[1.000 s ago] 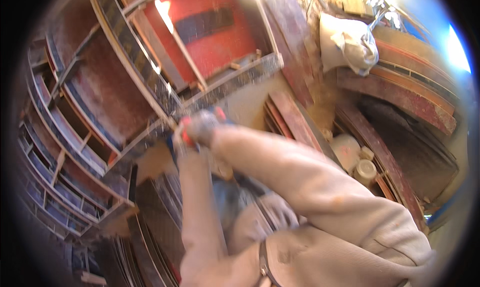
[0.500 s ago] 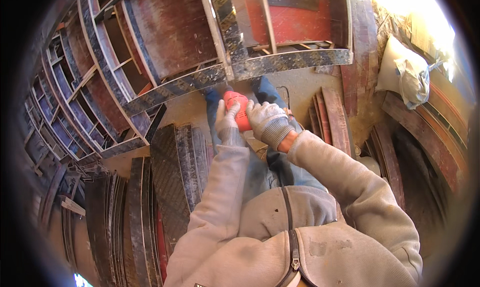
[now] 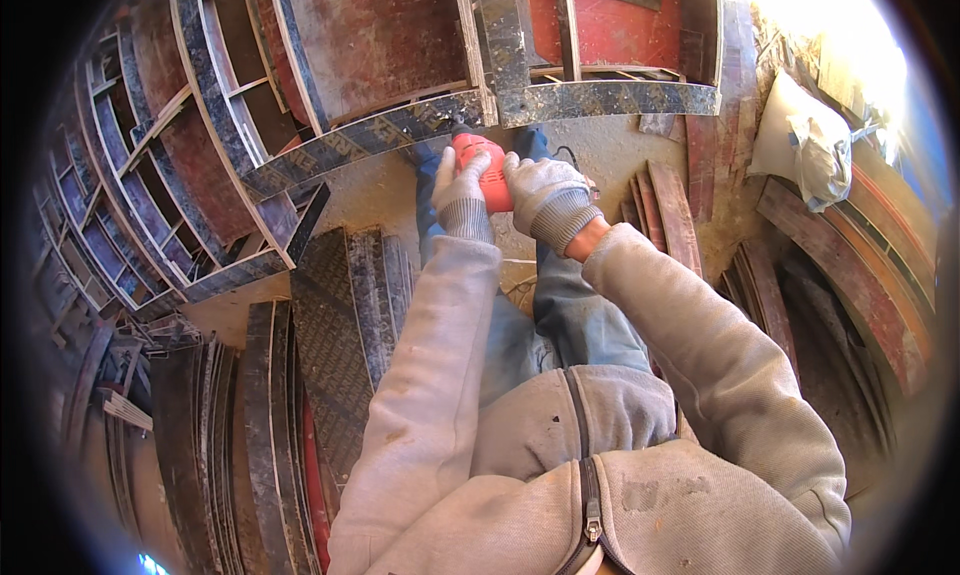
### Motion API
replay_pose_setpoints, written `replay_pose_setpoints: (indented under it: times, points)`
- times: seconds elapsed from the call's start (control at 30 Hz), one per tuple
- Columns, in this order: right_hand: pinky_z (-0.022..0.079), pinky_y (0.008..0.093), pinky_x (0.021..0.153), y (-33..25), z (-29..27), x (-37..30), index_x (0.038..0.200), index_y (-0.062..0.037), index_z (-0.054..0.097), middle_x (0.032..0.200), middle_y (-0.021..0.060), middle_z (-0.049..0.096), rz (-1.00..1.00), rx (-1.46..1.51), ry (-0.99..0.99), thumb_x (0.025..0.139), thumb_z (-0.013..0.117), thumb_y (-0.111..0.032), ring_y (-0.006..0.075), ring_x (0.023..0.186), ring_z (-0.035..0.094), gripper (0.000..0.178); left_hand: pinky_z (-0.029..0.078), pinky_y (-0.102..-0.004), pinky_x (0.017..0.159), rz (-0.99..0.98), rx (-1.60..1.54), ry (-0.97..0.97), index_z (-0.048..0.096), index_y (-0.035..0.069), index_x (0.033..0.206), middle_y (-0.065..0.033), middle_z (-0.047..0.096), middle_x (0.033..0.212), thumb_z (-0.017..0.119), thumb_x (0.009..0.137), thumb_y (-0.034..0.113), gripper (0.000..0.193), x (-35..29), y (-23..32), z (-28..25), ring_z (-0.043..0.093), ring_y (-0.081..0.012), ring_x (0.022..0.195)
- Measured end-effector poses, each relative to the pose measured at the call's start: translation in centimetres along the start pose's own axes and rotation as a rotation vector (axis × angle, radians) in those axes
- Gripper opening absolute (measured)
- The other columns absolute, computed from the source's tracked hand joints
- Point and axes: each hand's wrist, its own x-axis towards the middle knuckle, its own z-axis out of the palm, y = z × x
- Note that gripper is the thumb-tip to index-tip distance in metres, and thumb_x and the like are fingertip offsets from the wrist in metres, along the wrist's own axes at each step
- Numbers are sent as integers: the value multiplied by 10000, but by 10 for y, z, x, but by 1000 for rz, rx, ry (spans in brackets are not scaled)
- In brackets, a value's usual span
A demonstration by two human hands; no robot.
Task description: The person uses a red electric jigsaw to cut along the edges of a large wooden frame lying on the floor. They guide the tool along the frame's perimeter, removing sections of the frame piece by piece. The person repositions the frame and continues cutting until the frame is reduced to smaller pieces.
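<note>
Both my gloved hands are on a red power drill, held in front of my legs with its dark chuck pointing away from me. My left hand wraps the left side of its body. My right hand grips its rear right; the handle is hidden beneath. The chuck end reaches the near edge of a curved wooden frame with dark, stained boards. Whether a bit goes into the wood is too small to tell.
Stacks of dark curved boards stand on the left, with a patterned panel beside them. Reddish planks lean at the right. A white sack rests at the far right near more curved boards.
The drill and both hands have moved forward, bringing the chuck against or very near the frame's edge. The view has shifted slightly. Both hands keep their hold.
</note>
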Motion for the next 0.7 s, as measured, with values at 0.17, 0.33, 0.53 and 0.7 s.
replay_pose_setpoints:
  times: [0.17, 0.33, 0.53, 0.7]
  points:
    - [611, 482, 794, -2, -4, 5, 1141, 29, 604, 948, 259, 752, 38, 61, -39, 836, 706, -126, 402, 919, 764, 357, 588, -363, 921, -24, 84, 7, 587, 32, 1486, -140, 650, 1429, 899, 796, 81, 760, 2, 10, 4, 694, -225, 1118]
    - [609, 486, 788, -14, -19, 13, 1064, 19, 667, 956, 263, 758, 64, 83, -27, 846, 707, -178, 399, 898, 770, 297, 592, -380, 923, -88, 137, -23, 557, 16, 1504, -152, 655, 1406, 877, 793, 63, 781, 20, 26, 5, 706, -242, 1099]
    - [619, 424, 771, -28, -40, 26, 1041, -38, 755, 996, 174, 784, -23, -87, -77, 867, 684, -169, 304, 921, 788, 229, 598, -448, 893, -163, -143, -117, 597, 34, 1413, -134, 690, 1260, 770, 875, 92, 568, 41, 19, -3, 721, -291, 1014]
    - [618, 401, 736, -24, -53, 42, 997, -92, 804, 1001, 130, 799, -127, -236, -203, 861, 697, -179, 259, 900, 791, 194, 607, -490, 882, -207, -46, -290, 703, 94, 1188, -139, 734, 1134, 749, 890, 180, 314, 71, 20, -6, 724, -323, 980]
